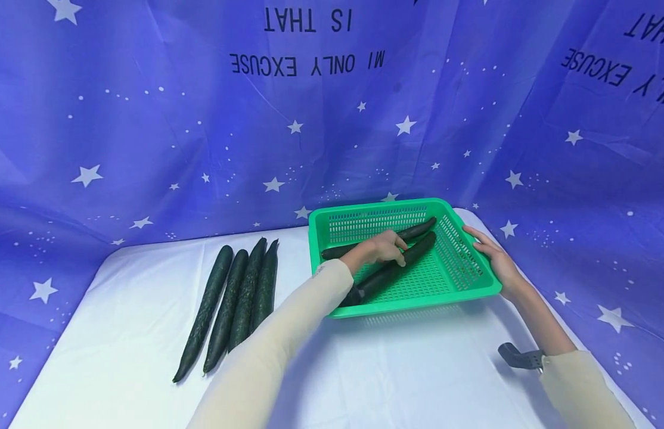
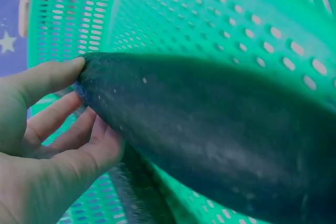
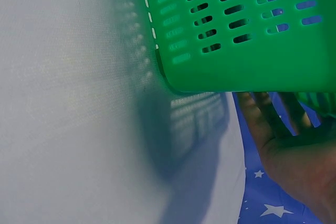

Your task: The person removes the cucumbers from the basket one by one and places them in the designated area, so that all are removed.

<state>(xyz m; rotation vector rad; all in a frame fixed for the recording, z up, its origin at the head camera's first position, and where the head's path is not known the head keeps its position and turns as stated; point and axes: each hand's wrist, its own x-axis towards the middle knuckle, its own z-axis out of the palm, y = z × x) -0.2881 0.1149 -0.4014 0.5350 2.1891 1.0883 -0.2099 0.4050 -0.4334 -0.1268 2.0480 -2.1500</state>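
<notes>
My left hand (image 1: 384, 245) reaches into a green plastic basket (image 1: 407, 309) and pinches a dark green cucumber (image 1: 382, 279). In the left wrist view the thumb lies on top near the tapered end of this cucumber (image 2: 210, 124), with the fingers under it. Another cucumber (image 1: 418, 229) lies behind it in the basket, partly hidden by the hand. Outside the basket's right side, my right hand (image 1: 498, 262) touches the rim with extended fingers. The right wrist view shows this hand (image 3: 299, 156) beyond the perforated basket wall (image 3: 252, 66).
Several cucumbers (image 1: 246, 298) lie side by side on the white tablecloth (image 1: 123, 333) left of the basket; the left sleeve covers some of their near ends. A blue star-printed curtain (image 1: 230, 149) hangs behind the table. A dark grey strap-like piece (image 1: 520, 357) sticks out by the right sleeve.
</notes>
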